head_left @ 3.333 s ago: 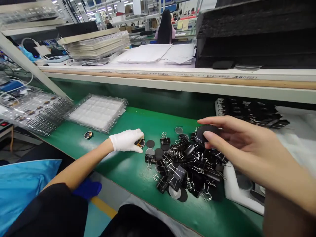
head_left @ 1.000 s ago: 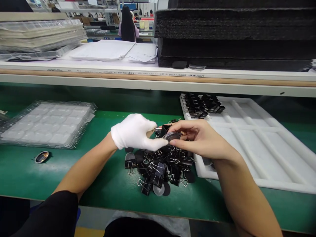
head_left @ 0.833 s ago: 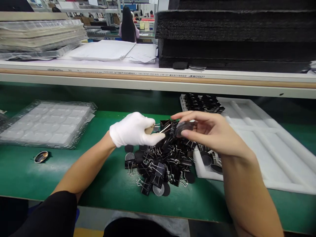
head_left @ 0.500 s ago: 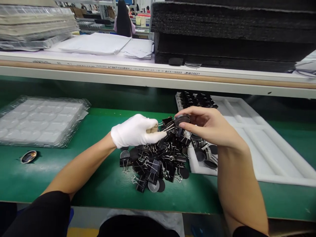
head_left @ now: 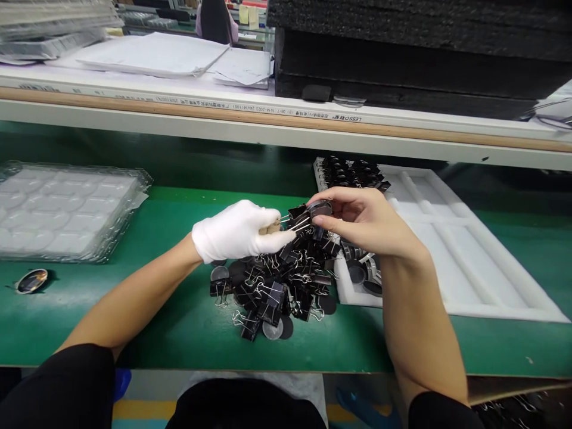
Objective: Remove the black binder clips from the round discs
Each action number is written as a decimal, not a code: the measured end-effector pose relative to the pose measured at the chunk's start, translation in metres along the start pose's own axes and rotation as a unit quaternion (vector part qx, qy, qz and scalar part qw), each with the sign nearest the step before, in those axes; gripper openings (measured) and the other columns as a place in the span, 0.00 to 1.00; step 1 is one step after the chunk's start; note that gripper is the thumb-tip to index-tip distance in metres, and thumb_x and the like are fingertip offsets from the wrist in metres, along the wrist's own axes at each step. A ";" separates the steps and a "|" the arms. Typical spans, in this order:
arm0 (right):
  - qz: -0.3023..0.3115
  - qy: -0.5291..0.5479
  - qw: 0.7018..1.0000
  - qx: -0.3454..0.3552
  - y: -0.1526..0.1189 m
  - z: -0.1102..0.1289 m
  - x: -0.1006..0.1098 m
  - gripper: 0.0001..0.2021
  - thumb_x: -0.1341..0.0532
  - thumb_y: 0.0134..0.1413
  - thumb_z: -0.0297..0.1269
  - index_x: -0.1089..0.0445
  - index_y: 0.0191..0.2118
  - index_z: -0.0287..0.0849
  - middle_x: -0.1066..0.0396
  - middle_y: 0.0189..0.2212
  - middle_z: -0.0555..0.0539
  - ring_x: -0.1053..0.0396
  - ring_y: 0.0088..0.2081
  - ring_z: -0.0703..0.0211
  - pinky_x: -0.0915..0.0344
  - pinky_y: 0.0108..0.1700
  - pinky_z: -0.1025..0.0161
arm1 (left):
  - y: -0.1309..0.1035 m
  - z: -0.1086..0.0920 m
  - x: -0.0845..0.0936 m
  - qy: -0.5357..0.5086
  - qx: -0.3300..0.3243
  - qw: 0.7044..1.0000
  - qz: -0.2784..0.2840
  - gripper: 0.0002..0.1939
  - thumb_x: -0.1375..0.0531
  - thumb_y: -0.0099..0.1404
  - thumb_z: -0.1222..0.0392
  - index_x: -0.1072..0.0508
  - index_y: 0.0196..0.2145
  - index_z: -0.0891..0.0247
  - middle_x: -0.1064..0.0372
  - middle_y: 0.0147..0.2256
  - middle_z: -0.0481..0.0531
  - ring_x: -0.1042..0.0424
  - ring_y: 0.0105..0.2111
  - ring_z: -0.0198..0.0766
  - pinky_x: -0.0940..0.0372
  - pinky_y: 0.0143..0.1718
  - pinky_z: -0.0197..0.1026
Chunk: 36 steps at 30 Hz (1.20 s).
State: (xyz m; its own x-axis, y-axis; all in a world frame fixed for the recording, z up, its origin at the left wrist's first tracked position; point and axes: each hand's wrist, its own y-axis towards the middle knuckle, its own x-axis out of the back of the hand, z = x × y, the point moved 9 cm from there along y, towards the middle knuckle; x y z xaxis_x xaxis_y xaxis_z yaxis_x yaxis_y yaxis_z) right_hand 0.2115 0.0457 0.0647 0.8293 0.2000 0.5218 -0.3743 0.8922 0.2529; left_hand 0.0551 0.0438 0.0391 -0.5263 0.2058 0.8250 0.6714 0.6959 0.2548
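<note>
My left hand [head_left: 243, 232], in a white glove, pinches the silver wire handles of a black binder clip [head_left: 297, 213]. In my bare right hand [head_left: 364, 220], thumb and fingers grip a round dark disc [head_left: 320, 208] by its edge. The disc is right against the clip's jaw end; whether it sits between the jaws I cannot tell. Below both hands lies a heap of black binder clips [head_left: 272, 298] mixed with flat round discs [head_left: 273, 329], some clear and some black.
A white foam tray [head_left: 447, 238] at right carries rows of clipped pieces [head_left: 353, 173] and loose round parts [head_left: 357, 271]. Clear plastic trays [head_left: 67, 214] and an oval part [head_left: 31, 281] lie left. A shelf [head_left: 250, 125] holding papers and black foam crosses overhead. A person [head_left: 217, 24] sits beyond.
The disc in my right hand has come slightly nearer the binder clip in my left. The whole view has shifted a little, so bench items appear higher and further left.
</note>
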 end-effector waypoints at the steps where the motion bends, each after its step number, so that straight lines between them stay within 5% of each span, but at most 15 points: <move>1: 0.004 -0.002 1.000 0.003 0.000 -0.001 -0.001 0.10 0.30 0.56 0.40 0.20 0.43 0.44 0.21 0.34 0.48 0.27 0.32 0.60 0.30 0.32 0.63 | 0.000 0.000 -0.001 -0.005 0.001 1.000 0.006 0.24 0.44 0.69 0.44 0.44 0.22 0.60 0.47 0.18 0.41 0.49 0.21 0.29 0.53 0.26 0.38; 13: -0.003 0.002 1.000 0.031 0.002 -0.002 -0.001 0.08 0.30 0.55 0.36 0.20 0.42 0.43 0.22 0.33 0.49 0.29 0.30 0.62 0.32 0.32 0.63 | 0.000 0.002 -0.005 0.009 0.027 0.999 0.020 0.22 0.43 0.69 0.42 0.40 0.25 0.60 0.41 0.20 0.42 0.44 0.22 0.31 0.51 0.27 0.38; 17: -0.067 0.056 0.996 0.033 0.006 -0.005 -0.006 0.10 0.30 0.55 0.37 0.20 0.42 0.43 0.21 0.36 0.48 0.26 0.35 0.59 0.29 0.37 0.61 | 0.000 0.004 0.008 -0.010 0.080 0.996 -0.046 0.14 0.44 0.71 0.45 0.32 0.39 0.59 0.31 0.27 0.44 0.36 0.24 0.34 0.47 0.28 0.38; 19: -0.072 0.071 0.995 0.018 0.006 -0.008 -0.014 0.15 0.29 0.54 0.41 0.21 0.47 0.44 0.21 0.40 0.47 0.25 0.38 0.57 0.26 0.41 0.58 | -0.001 0.007 0.021 -0.015 0.101 0.988 -0.113 0.16 0.45 0.73 0.44 0.33 0.35 0.59 0.34 0.25 0.44 0.37 0.24 0.34 0.49 0.27 0.39; 23: 0.013 -0.064 0.997 -0.028 -0.003 -0.014 -0.039 0.31 0.26 0.52 0.48 0.30 0.59 0.46 0.23 0.47 0.43 0.24 0.43 0.50 0.26 0.43 0.51 | -0.007 0.028 0.047 -0.061 0.138 0.963 -0.223 0.29 0.51 0.76 0.42 0.42 0.21 0.59 0.43 0.18 0.45 0.40 0.21 0.34 0.48 0.26 0.40; 26: 0.124 -0.224 0.967 0.008 -0.011 -0.009 -0.062 0.17 0.28 0.58 0.40 0.24 0.52 0.48 0.23 0.49 0.44 0.27 0.52 0.44 0.30 0.52 0.46 | -0.010 0.050 0.056 -0.129 0.183 0.945 -0.240 0.32 0.53 0.76 0.39 0.38 0.18 0.59 0.41 0.14 0.47 0.36 0.18 0.36 0.42 0.25 0.40; 29: 0.177 -0.276 0.944 0.029 -0.011 -0.010 -0.074 0.08 0.37 0.65 0.29 0.20 0.43 0.46 0.20 0.44 0.46 0.24 0.47 0.48 0.31 0.52 0.48 | -0.010 0.059 0.059 -0.180 0.193 0.936 -0.233 0.32 0.52 0.76 0.38 0.31 0.22 0.60 0.36 0.15 0.48 0.32 0.19 0.36 0.38 0.26 0.39; 32: 0.141 -0.215 0.965 0.040 -0.001 -0.011 -0.064 0.10 0.39 0.65 0.29 0.19 0.38 0.45 0.19 0.38 0.47 0.22 0.41 0.52 0.30 0.47 0.53 | -0.007 0.057 0.059 -0.211 0.177 0.936 -0.218 0.30 0.51 0.75 0.39 0.26 0.26 0.61 0.29 0.20 0.50 0.31 0.21 0.35 0.38 0.24 0.38; 36: -0.034 -0.008 0.999 -0.022 0.011 -0.024 -0.020 0.06 0.32 0.59 0.40 0.19 0.35 0.46 0.19 0.34 0.47 0.22 0.37 0.54 0.27 0.42 0.56 | -0.005 0.048 0.061 -0.228 0.147 0.943 -0.193 0.27 0.49 0.74 0.40 0.21 0.33 0.62 0.23 0.28 0.53 0.29 0.26 0.36 0.37 0.25 0.38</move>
State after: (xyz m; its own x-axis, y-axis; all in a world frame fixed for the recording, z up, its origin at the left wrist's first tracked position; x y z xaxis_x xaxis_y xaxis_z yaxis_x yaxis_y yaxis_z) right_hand 0.2005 0.0614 0.0371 0.8453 0.1318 0.5178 -0.2979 0.9207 0.2521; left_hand -0.0051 0.0860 0.0637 -0.9165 0.1272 0.3793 0.2465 0.9263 0.2850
